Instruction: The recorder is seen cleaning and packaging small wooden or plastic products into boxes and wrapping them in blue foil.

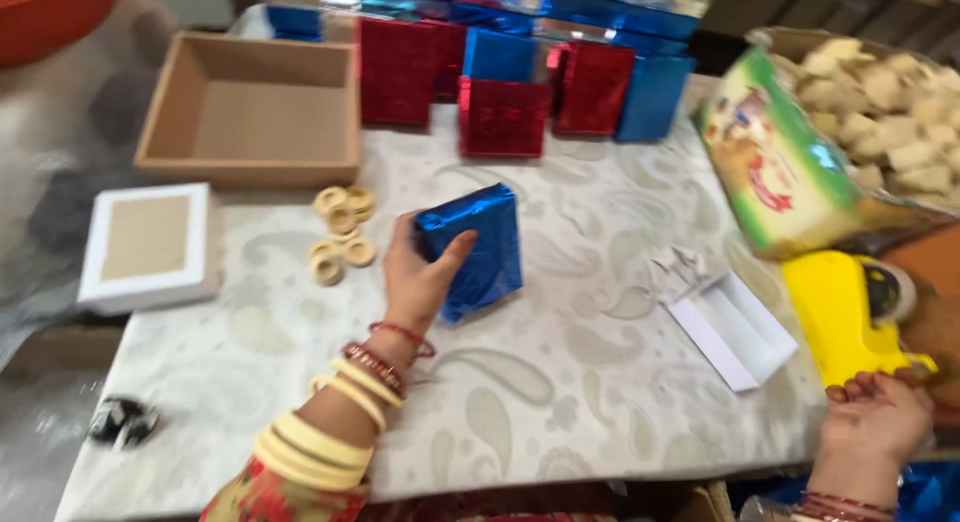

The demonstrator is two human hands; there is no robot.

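Right hand (875, 417) rests open by yellow tape dispenser (840, 317); left hand (418, 277) grips blue box (480, 247).

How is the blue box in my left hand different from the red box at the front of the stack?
The blue box is gripped by the left hand and tilted; the red box stands upright, untouched. The blue one sits mid-table; the red one is farther back. Both are shiny foil.
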